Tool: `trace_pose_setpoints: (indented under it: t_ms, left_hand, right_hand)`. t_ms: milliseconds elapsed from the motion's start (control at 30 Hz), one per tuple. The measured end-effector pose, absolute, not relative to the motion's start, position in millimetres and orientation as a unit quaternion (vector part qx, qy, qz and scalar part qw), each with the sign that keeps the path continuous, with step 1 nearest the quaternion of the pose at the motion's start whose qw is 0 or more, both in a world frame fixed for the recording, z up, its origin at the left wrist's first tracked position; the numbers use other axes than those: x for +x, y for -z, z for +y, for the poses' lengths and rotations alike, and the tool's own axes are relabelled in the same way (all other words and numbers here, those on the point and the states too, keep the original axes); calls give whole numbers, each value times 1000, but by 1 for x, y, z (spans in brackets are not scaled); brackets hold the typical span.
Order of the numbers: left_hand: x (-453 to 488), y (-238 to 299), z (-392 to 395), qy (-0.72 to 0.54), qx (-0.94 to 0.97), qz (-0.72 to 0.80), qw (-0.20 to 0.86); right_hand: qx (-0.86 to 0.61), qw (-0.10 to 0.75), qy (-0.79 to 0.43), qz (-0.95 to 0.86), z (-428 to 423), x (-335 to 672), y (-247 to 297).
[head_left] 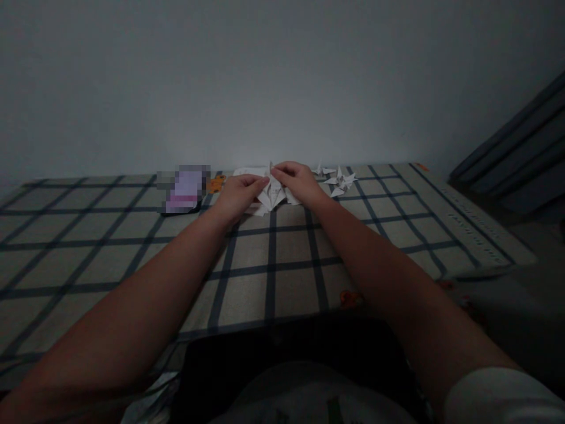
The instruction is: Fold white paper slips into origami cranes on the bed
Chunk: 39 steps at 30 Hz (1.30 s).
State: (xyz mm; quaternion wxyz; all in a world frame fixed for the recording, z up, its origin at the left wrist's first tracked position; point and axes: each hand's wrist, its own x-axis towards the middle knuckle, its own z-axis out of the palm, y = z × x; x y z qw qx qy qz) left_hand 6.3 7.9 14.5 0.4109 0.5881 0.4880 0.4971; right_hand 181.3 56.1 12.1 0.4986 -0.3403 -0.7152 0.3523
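Note:
Between my two hands is a white piece of folded paper (273, 197), pointed at its near end, with a narrow tip standing up at the far end. My left hand (237, 193) pinches its left side with thumb and fingers. From the right, my right hand (298, 178) is closed on the paper close to the upright tip. Under and behind the folded piece lie flat white sheets of paper (250, 171), partly hidden by my hands. To the right of my right hand rests a small group of folded paper cranes (341, 181).
A checked cloth (291, 271) covers the table. Left of my hands a phone (184, 189) with a blurred screen lies on it. A plain wall (282, 82) rises behind the table. A dark curtain (516, 141) hangs at the right.

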Motion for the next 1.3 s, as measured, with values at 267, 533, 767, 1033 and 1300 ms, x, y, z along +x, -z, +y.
trace_pose_setpoints:
  t_ms: [267, 533, 767, 1033, 1300]
  left_hand:
    - [5, -13, 10, -516, 588, 486, 389]
    - [5, -13, 10, -517, 585, 487, 391]
    - [4, -11, 10, -511, 578, 487, 410]
    - [7, -11, 7, -511, 578, 477, 420]
    - [4, -10, 9, -484, 602, 488, 405]
  right_hand:
    - [-357, 478, -337, -729, 53, 183, -15]
    - [-361, 475, -327, -733, 50, 183, -17]
    - [-359, 465, -364, -723, 53, 184, -17]
    - [-361, 485, -302, -737, 48, 183, -18]
    - [-368, 497, -297, -728, 48, 182, -18]
